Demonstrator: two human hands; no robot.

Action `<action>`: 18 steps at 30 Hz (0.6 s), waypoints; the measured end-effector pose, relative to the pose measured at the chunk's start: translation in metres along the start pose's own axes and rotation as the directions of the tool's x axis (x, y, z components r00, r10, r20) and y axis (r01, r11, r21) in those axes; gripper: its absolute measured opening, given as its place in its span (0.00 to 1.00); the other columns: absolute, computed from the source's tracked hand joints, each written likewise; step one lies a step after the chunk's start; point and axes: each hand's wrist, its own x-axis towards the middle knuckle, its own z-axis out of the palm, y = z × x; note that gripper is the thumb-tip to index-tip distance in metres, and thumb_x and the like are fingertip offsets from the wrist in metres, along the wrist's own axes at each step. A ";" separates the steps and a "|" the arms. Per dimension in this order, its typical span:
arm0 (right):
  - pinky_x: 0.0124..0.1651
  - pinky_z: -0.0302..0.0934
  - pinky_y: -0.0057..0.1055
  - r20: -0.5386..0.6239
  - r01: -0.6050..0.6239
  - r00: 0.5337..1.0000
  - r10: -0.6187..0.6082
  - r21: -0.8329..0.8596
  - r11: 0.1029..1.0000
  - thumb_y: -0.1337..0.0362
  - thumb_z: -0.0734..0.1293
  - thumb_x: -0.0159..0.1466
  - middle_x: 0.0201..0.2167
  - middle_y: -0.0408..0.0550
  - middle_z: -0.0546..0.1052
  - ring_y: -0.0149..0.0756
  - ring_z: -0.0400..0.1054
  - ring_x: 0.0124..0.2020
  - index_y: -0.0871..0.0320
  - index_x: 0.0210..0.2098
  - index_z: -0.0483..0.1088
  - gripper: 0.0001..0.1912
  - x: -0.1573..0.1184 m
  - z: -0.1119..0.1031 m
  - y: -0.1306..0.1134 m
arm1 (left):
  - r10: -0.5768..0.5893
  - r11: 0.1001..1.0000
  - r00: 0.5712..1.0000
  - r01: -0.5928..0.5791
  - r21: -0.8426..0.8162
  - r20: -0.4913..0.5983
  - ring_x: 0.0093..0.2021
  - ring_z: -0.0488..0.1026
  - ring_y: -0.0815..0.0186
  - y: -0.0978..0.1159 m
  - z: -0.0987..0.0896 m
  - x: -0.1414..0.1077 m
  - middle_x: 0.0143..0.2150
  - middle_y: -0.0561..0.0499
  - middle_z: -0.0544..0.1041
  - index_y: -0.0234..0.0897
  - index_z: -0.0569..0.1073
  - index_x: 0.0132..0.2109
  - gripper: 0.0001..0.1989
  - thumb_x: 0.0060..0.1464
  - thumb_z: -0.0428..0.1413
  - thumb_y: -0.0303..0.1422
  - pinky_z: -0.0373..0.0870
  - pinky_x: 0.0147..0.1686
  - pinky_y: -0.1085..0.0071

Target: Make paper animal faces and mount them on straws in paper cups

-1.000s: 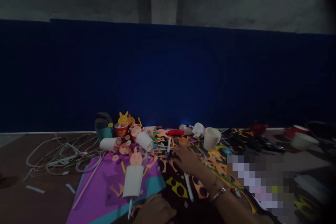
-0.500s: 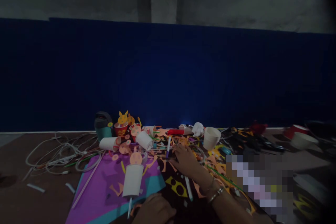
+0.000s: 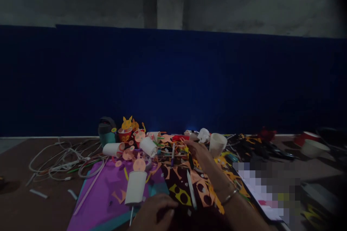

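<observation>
My right hand (image 3: 199,152) reaches over the middle of the cluttered pile, fingers stretched forward close to a red object (image 3: 180,138). A small yellow-and-black thing (image 3: 189,155) is just under its fingers; I cannot tell whether they touch it. Low in the view, my left hand (image 3: 157,209) is loosely curved, with a gap between thumb and finger. Left of it, a white paper cup (image 3: 136,187) lies on purple paper (image 3: 93,202). A pink rabbit-eared paper face (image 3: 139,162) shows at one end of the cup, and a white straw (image 3: 131,216) at the other.
Several more cups, a white one (image 3: 217,144) among them, stand or lie around the pile. A dark-topped teal bottle (image 3: 107,133) is at the back left, beside tangled white cables (image 3: 65,162). Yellow cut-out paper (image 3: 180,194) and a white-bodied pen (image 3: 191,189) lie between my hands.
My right hand has moved farther forward and up, off the paper scraps. My left hand has shifted slightly, its thumb and finger now showing apart. The rabbit-faced cup stays nearly in place.
</observation>
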 end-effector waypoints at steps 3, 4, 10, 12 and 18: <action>0.39 0.64 0.31 -0.053 -0.041 0.997 0.050 0.166 0.985 0.57 0.67 0.54 0.34 0.51 0.79 0.39 0.72 0.38 0.60 0.33 0.75 0.13 -0.001 0.001 -0.009 | -0.301 0.928 0.954 0.293 -0.229 -0.003 0.39 0.74 0.62 0.008 -0.011 0.019 0.37 0.49 0.79 0.41 0.77 0.39 0.09 0.53 0.52 0.34 0.69 0.41 0.67; 0.37 0.65 0.30 -0.055 -0.041 0.997 0.051 0.179 0.983 0.57 0.67 0.54 0.35 0.51 0.79 0.39 0.72 0.37 0.60 0.33 0.75 0.13 -0.001 0.001 -0.013 | -0.364 0.879 0.931 0.343 -0.332 -0.002 0.39 0.74 0.61 0.008 -0.014 0.028 0.37 0.48 0.79 0.40 0.77 0.39 0.10 0.52 0.53 0.36 0.69 0.40 0.67; 0.29 0.65 0.28 0.056 -0.123 0.992 0.113 0.244 0.962 0.58 0.64 0.56 0.39 0.52 0.78 0.37 0.71 0.34 0.61 0.34 0.75 0.14 -0.009 0.001 -0.029 | -0.579 0.595 0.816 0.408 -0.693 -0.017 0.37 0.73 0.61 -0.006 -0.020 0.089 0.38 0.46 0.78 0.35 0.75 0.42 0.17 0.45 0.59 0.40 0.68 0.37 0.68; 0.29 0.65 0.28 0.075 -0.130 0.991 0.115 0.244 0.961 0.58 0.64 0.57 0.39 0.52 0.78 0.37 0.71 0.34 0.61 0.35 0.75 0.13 -0.011 0.003 -0.032 | -0.626 0.541 0.779 0.393 -0.743 -0.044 0.41 0.73 0.60 -0.008 -0.013 0.101 0.39 0.47 0.78 0.36 0.75 0.41 0.17 0.47 0.58 0.42 0.67 0.40 0.68; 0.28 0.64 0.27 0.141 -0.105 0.987 0.070 0.258 0.960 0.59 0.66 0.55 0.38 0.53 0.78 0.39 0.71 0.36 0.61 0.36 0.76 0.14 -0.018 0.008 -0.041 | -0.615 0.357 0.788 0.309 -0.882 0.027 0.40 0.74 0.61 0.005 0.007 0.117 0.40 0.46 0.77 0.37 0.72 0.45 0.18 0.47 0.60 0.39 0.68 0.40 0.67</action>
